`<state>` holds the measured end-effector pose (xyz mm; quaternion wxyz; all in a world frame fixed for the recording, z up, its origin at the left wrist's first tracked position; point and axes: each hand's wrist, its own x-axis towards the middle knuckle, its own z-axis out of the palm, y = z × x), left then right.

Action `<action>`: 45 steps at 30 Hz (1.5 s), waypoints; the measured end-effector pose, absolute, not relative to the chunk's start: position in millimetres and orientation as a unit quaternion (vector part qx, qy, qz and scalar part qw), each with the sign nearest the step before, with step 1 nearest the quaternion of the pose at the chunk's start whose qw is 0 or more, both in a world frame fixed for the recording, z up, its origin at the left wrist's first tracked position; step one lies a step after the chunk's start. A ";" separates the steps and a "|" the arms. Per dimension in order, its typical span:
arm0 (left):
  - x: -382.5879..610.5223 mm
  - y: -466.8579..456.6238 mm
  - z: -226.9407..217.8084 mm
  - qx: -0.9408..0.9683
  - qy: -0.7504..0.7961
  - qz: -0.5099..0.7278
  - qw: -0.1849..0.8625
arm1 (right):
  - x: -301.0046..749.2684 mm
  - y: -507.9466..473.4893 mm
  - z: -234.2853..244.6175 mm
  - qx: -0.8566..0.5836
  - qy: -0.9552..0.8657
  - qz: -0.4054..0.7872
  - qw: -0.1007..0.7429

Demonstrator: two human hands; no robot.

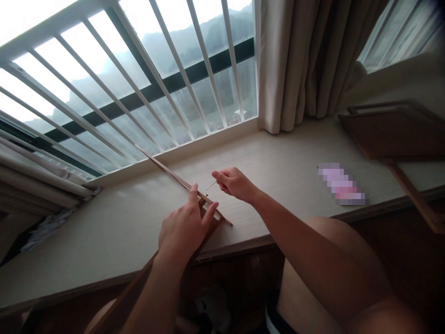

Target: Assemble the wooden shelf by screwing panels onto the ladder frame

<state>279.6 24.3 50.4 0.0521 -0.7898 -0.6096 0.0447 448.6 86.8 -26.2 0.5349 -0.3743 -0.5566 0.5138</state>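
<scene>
My left hand grips a thin wooden frame of long slats that lies slanted over the front edge of the window ledge, thumb and fingers closed on its near corner. My right hand hovers just to the right of it, pinching a small pale stick between thumb and forefinger, its tip pointing left toward the slats. The frame's lower part runs down under my left forearm.
A white barred window backs the ledge, with beige curtains at the right. A dark wooden tray-like frame lies at the far right, and a blurred pink object sits on the ledge. Crumpled cloth lies at the left.
</scene>
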 end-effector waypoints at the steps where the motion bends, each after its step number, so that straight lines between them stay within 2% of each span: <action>1: 279.5 24.4 50.1 -0.790 -0.609 0.045 0.053 | 450.8 86.4 -26.1 -0.355 -0.572 0.513 0.532; 11: 277.7 24.5 47.9 -0.792 -0.606 0.043 0.062 | 462.3 82.0 -28.9 -0.329 -0.636 0.463 0.522; 31: 281.1 23.3 49.9 -0.788 -0.611 0.048 0.055 | 453.0 84.1 -38.4 -0.286 -0.622 0.479 0.550; 42: 287.3 18.9 55.2 -0.786 -0.614 0.050 0.049 | 439.8 80.6 -20.0 -0.346 -0.483 0.593 0.543; 45: 287.7 18.8 54.8 -0.784 -0.617 0.054 0.047 | 438.7 81.2 -19.9 -0.349 -0.492 0.588 0.539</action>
